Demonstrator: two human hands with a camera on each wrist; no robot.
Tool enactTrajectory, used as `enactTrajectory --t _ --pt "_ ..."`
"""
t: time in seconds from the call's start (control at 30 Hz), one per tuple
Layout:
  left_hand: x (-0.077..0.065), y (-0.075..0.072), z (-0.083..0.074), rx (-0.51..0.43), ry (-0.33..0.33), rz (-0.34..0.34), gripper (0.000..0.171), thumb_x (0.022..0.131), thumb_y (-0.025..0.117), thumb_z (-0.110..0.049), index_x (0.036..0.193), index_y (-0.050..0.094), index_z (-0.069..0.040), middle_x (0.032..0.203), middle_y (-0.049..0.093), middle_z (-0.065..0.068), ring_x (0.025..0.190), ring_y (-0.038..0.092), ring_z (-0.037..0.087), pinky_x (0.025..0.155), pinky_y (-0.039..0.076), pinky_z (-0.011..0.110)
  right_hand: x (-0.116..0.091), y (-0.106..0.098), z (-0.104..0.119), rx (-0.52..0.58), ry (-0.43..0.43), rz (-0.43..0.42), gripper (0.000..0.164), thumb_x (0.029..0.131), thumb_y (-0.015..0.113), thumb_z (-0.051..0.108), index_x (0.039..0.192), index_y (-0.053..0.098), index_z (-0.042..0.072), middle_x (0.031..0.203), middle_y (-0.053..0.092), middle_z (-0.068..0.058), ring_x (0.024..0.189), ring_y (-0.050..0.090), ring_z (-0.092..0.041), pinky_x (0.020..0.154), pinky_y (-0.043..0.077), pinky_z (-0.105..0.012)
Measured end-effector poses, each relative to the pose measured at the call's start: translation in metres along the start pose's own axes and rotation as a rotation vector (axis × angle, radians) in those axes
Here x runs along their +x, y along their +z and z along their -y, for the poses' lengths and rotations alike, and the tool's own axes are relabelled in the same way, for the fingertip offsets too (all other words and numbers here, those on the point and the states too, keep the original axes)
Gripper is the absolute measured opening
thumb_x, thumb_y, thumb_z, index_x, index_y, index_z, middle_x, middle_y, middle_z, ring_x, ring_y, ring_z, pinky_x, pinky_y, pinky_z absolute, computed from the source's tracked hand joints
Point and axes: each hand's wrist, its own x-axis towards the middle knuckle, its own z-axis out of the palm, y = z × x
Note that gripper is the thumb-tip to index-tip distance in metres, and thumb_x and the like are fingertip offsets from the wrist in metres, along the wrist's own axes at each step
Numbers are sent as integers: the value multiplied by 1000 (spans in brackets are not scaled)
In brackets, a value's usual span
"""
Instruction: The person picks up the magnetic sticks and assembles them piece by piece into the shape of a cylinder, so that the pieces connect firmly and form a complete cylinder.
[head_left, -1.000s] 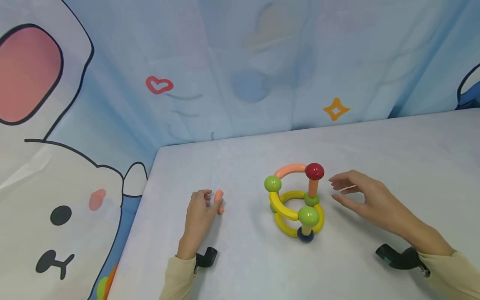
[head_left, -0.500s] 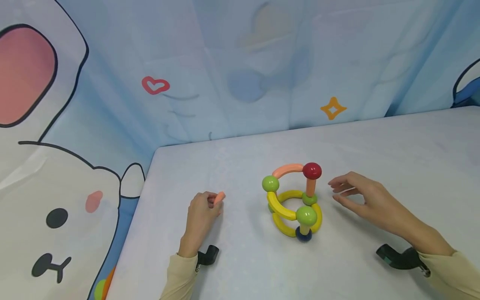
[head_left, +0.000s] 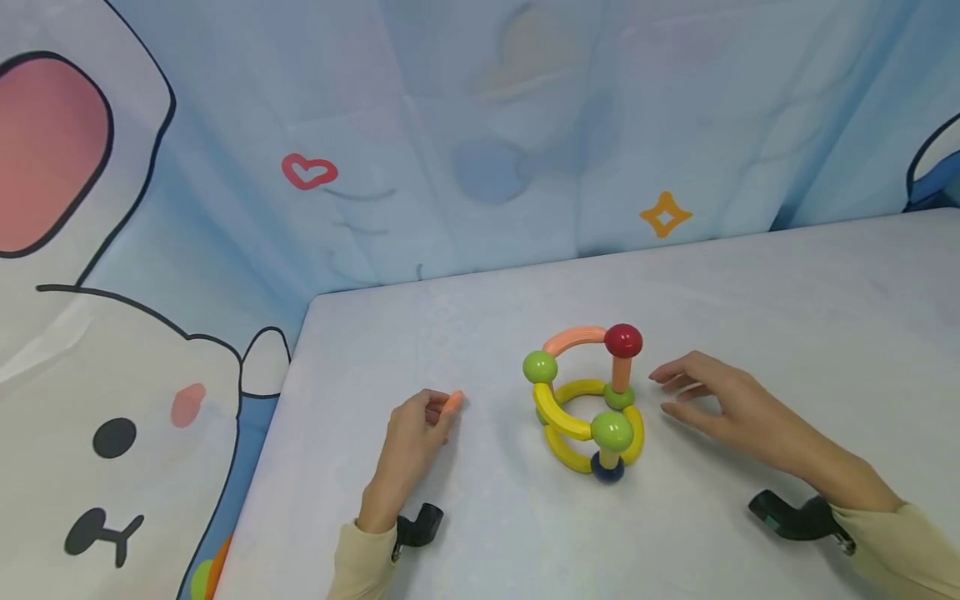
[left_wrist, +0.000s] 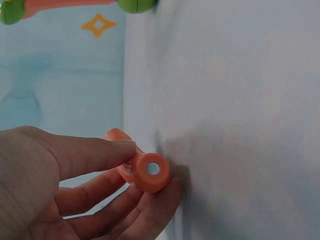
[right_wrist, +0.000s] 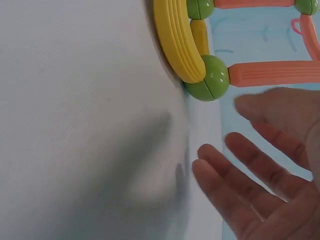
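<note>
My left hand (head_left: 415, 437) pinches a curved orange magnetic rod (head_left: 453, 403) between thumb and fingers. In the left wrist view, a round silvery disc shows in the near end of the orange rod (left_wrist: 151, 184). Right of it stands a built frame of magnetic rods and balls, with yellow curved rods (head_left: 558, 417) at its base and upper front, orange rods (head_left: 577, 337) behind, green balls (head_left: 612, 431) and a red ball (head_left: 623, 341) on top. My right hand (head_left: 738, 408) hovers beside the frame, fingers relaxed, apart from it and holding nothing.
The pieces stand on a white-covered table (head_left: 480, 533). A blue printed curtain (head_left: 450, 100) hangs behind its back edge, and a large cartoon animal print (head_left: 150, 350) lies left. Black wrist cameras (head_left: 420, 526) are strapped on both wrists.
The left hand has taken hold of the orange rod, turned it and moved it slightly right. The right hand shifts slightly left. The built frame stays put on the table.
</note>
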Motion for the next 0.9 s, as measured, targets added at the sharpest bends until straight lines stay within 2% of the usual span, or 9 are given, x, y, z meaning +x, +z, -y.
enactTrajectory --t 0.1,0.23,0.3,0.4,0.47,0.63,0.73,0.9 --pt "-3 2 -2 -19 -1 18 36 105 67 -34 113 71 1 87 72 5 69 68 11 73 55 31 7 1 -1 36 -9 86 56 82 90 10 130 62 7 124 68 -7 108 67 -27 88 60 -31" --pt "-6 6 -5 -45 14 33 37 104 68 -35 114 70 0 90 72 5 70 68 10 73 56 29 20 4 -3 111 -29 201 71 75 97 21 134 58 13 132 64 -5 116 63 -27 93 57 -29" --pt "-7 8 -6 -56 26 35 35 104 68 -34 113 70 0 92 71 4 71 68 10 72 56 28 25 6 -3 141 -36 243 77 71 99 25 133 57 15 136 62 -5 119 60 -27 96 57 -34" --pt "-7 9 -8 -70 34 33 33 103 69 -33 112 71 -1 94 71 4 73 68 11 71 55 26 32 9 -2 181 -49 289 74 69 100 28 127 56 18 144 60 -7 125 57 -29 102 54 -49" --pt "-8 10 -10 -76 35 36 32 103 69 -33 112 71 -2 93 71 3 76 68 13 71 55 26 34 10 -1 206 -52 303 72 69 100 27 124 56 18 146 59 -8 128 56 -30 104 52 -52" --pt "-10 15 -14 -81 58 92 30 102 71 -29 117 71 -2 96 72 3 79 68 12 69 54 24 35 10 -2 209 -48 300 70 68 100 27 123 57 19 145 61 -5 128 55 -20 105 52 -37" --pt "-12 20 -15 -87 88 129 28 100 74 -22 119 70 -1 98 73 5 78 69 12 67 55 23 34 10 -3 197 -45 280 74 67 101 27 127 58 18 142 62 -4 122 55 -15 102 53 -35" --pt "-10 24 -16 -67 106 106 24 96 77 -8 116 69 2 93 71 5 77 68 13 62 54 21 33 11 -5 182 -59 259 82 67 101 28 135 58 14 137 63 -4 114 55 -11 95 55 -32"
